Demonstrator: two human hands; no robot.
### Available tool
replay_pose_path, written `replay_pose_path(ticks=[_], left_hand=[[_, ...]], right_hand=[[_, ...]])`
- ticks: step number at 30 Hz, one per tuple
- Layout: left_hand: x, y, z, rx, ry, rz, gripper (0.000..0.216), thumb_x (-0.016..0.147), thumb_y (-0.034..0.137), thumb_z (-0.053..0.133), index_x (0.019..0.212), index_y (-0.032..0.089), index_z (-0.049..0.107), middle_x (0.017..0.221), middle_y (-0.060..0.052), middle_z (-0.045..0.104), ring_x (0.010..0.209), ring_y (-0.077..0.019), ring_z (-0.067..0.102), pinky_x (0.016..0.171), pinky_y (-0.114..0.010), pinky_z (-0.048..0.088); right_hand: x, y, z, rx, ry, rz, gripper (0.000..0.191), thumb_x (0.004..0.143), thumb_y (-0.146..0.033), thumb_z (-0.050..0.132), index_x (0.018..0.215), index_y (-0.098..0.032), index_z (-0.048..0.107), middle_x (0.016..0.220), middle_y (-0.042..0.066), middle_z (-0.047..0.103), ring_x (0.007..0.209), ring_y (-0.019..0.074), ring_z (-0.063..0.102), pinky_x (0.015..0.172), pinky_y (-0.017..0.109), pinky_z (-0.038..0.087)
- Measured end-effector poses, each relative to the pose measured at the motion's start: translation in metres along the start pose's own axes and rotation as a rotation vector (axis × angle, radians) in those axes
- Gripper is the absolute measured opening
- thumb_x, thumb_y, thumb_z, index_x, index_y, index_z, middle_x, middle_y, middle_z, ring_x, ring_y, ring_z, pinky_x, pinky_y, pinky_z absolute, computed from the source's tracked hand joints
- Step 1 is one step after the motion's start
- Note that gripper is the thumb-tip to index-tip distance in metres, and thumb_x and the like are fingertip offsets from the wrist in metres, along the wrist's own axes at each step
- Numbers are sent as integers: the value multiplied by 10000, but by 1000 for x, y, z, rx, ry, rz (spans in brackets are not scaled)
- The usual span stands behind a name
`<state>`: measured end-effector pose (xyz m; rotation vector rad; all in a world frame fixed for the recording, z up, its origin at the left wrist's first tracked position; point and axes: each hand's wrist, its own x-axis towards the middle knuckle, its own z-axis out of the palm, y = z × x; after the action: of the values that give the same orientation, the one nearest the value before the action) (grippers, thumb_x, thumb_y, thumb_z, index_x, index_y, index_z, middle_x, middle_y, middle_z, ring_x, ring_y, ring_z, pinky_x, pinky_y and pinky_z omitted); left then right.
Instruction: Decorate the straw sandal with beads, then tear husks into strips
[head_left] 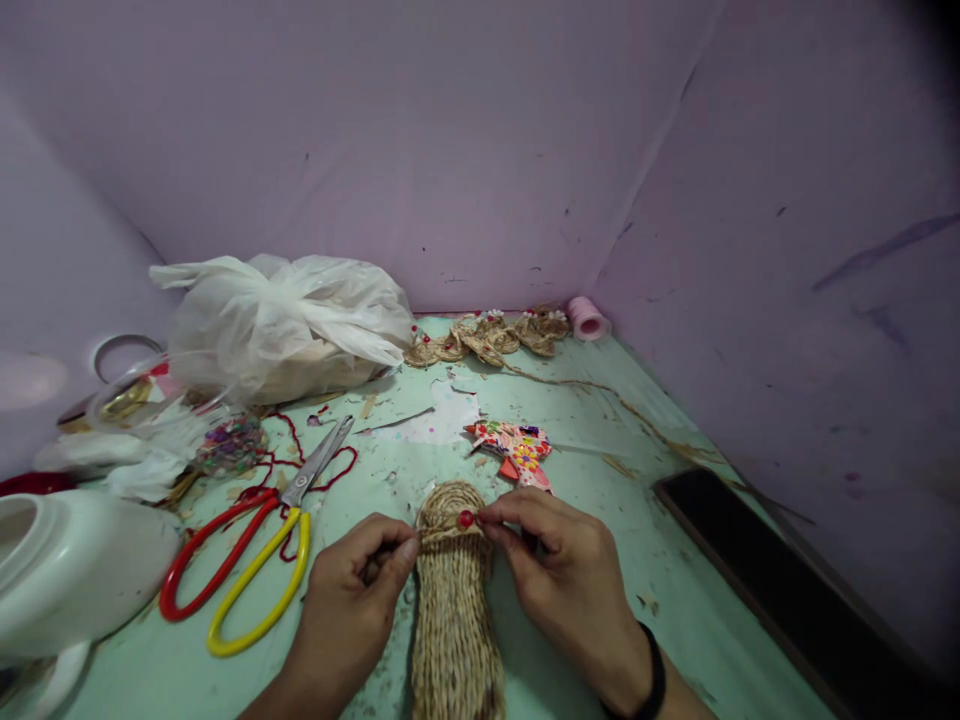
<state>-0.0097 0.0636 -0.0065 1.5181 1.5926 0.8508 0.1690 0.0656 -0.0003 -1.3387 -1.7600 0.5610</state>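
Below the middle of the head view lies a long woven straw piece (456,630) with a coiled, rounded far end, looking like a slipper. Across it, near that end, runs a thin straw strand (442,533) with a round red bead (466,519) on it. My left hand (356,595) is closed in a pinch at the strand's left end, by the edge of the woven piece. On the other side, my right hand (566,585) pinches just right of the bead; its fingertips partly hide what they grip. A black band circles my right wrist.
Scissors (296,515) with red and yellow handles lie left. Beyond my hands are a patterned glue gun (517,445), braided straw pieces (487,337), a pink thread spool (589,318) and a plastic bag (292,320). A white jug (97,570) stands left, a dark phone (750,560) right.
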Motion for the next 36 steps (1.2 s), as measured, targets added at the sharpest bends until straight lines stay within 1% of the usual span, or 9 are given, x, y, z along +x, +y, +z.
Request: replay_pose_path(ticks=[12, 16, 19, 22, 28, 30, 33, 35, 36], left_hand=[[0, 1, 0, -15, -10, -22, 214, 716, 366, 537, 638, 176, 598, 594, -1, 566, 561, -140, 492, 505, -218, 373], [1, 0, 0, -9, -19, -23, 218, 717, 373, 541, 639, 177, 593, 590, 0, 562, 569, -142, 491, 509, -218, 370], [0, -2, -1, -4, -15, -27, 219, 719, 377, 540, 649, 177, 592, 593, -2, 564, 574, -142, 490, 506, -218, 366], [0, -3, -1, 4, -21, -26, 211, 722, 374, 544, 660, 180, 596, 596, -1, 573, 582, -145, 499, 508, -217, 368], [0, -4, 1, -8, -17, -16, 190, 713, 357, 561, 658, 181, 607, 590, 5, 580, 572, -140, 503, 512, -214, 378], [0, -2, 1, -31, -19, -22, 185, 710, 353, 563, 666, 180, 611, 599, 3, 590, 587, -143, 515, 522, -214, 386], [1, 5, -8, -53, 51, -79, 192, 674, 365, 575, 661, 178, 613, 586, 2, 597, 558, -141, 519, 508, -217, 393], [2, 12, -21, 22, 69, -75, 187, 665, 361, 566, 664, 182, 619, 599, -3, 609, 554, -144, 525, 509, -223, 393], [3, 16, -30, 99, 50, -41, 176, 673, 349, 553, 667, 188, 623, 621, -7, 619, 573, -148, 534, 525, -228, 395]], right_hand=[[-1, -4, 0, -206, 25, -139, 190, 758, -101, 544, 811, -215, 686, 754, 30, 683, 667, 165, 618, 595, 266, 474], [-2, -1, -6, -97, 68, -85, 214, 774, -115, 526, 915, -207, 657, 814, 45, 689, 704, 164, 626, 628, 276, 491], [-2, 0, -11, -48, 108, -21, 166, 781, -139, 518, 844, -206, 657, 778, 41, 676, 653, 148, 608, 569, 258, 474], [0, -1, -11, -52, 84, -4, 132, 781, -171, 535, 780, -204, 662, 727, 27, 661, 608, 135, 588, 537, 249, 448], [2, -6, -2, -121, 8, -21, 137, 766, -155, 550, 752, -214, 672, 693, 11, 657, 636, 147, 597, 559, 251, 441], [1, -6, -2, -122, 10, -28, 139, 769, -156, 547, 757, -214, 673, 695, 14, 658, 637, 146, 595, 559, 250, 443], [0, -4, -6, -73, 81, -18, 125, 782, -196, 553, 819, -208, 672, 742, 30, 672, 617, 135, 589, 538, 243, 448], [-2, -1, -11, -38, 158, -1, 126, 784, -212, 557, 841, -203, 669, 759, 36, 674, 572, 123, 571, 505, 240, 441], [-3, 0, -13, -32, 193, 12, 123, 781, -214, 560, 835, -203, 669, 758, 34, 672, 558, 121, 561, 493, 241, 435]])
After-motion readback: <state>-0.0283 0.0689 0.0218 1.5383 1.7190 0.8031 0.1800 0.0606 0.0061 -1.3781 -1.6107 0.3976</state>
